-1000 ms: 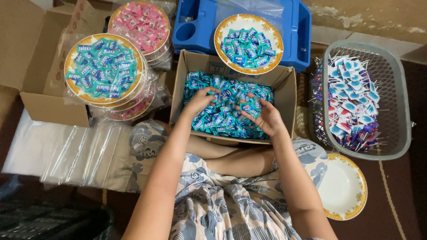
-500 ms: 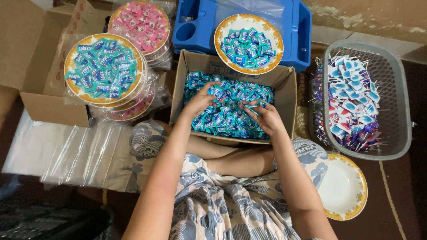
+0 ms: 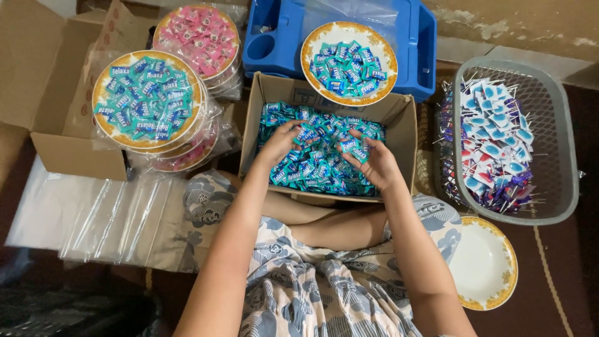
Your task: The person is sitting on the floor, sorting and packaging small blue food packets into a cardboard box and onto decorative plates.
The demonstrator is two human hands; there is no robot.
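Since a moment ago the right hand (image 3: 373, 163) has lifted slightly off the heap, now pinching a few teal candy packets (image 3: 353, 148) between curled fingers, while the left hand (image 3: 279, 142) stays spread, palm down, on the teal candies (image 3: 318, 171). These fill the cardboard box (image 3: 404, 134) on the floor at the knees. Beyond its far edge, a plate of candies (image 3: 349, 62) sits on a blue tray (image 3: 419, 43).

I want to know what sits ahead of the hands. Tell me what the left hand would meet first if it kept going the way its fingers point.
The left hand points up and rightward over the teal candies in the cardboard box. It would probably meet those candies first, then the box's far wall; its height is unclear.
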